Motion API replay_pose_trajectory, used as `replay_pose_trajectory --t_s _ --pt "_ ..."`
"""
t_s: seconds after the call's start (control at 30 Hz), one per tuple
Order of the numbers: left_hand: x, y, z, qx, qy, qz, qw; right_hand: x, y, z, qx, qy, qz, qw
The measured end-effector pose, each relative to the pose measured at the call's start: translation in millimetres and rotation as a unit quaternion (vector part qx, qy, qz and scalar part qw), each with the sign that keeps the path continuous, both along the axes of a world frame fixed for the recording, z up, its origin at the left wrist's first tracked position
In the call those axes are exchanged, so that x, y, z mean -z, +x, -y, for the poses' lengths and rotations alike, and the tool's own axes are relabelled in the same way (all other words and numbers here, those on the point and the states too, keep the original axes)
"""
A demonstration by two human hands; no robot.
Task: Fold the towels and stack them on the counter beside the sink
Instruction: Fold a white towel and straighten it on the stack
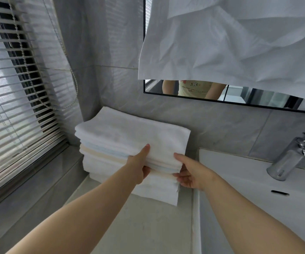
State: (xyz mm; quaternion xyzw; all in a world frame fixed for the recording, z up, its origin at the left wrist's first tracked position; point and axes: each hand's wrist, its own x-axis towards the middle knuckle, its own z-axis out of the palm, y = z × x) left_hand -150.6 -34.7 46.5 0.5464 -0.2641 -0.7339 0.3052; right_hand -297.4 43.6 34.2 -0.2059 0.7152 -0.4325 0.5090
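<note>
White towels (129,136) sit stacked on the counter (148,226) by the sink (258,182). The left hand (139,166) and right hand (191,174) grip the top ones.

Location type: a residential bathroom. A white sink (239,173) is sitting under a chrome faucet (287,162). A black-framed mirror (258,97) is hanging on grey wall tiles (221,125). Slatted blinds (10,107) are covering a window at left. Folded towels (129,140) are lying stacked on the desk (148,220) beside the sink.
</note>
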Motion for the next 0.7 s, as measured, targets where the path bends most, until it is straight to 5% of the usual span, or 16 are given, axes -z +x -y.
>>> replay_pose_trajectory --t_s 0.23,0.43,0.7 --pt "-1.1 -19.7 6.6 -0.085 -0.006 0.004 0.996 0.4 5.1 9.2 -0.055 -0.066 -0.054 0.995" --pt "10.1 -21.3 8.3 -0.103 -0.023 -0.008 0.994 9.5 8.1 10.5 0.027 -0.085 -0.076 0.993" --pt "4.0 -20.8 11.8 -0.112 -0.007 -0.017 0.994 -5.2 8.4 16.9 0.096 -0.15 0.127 0.976"
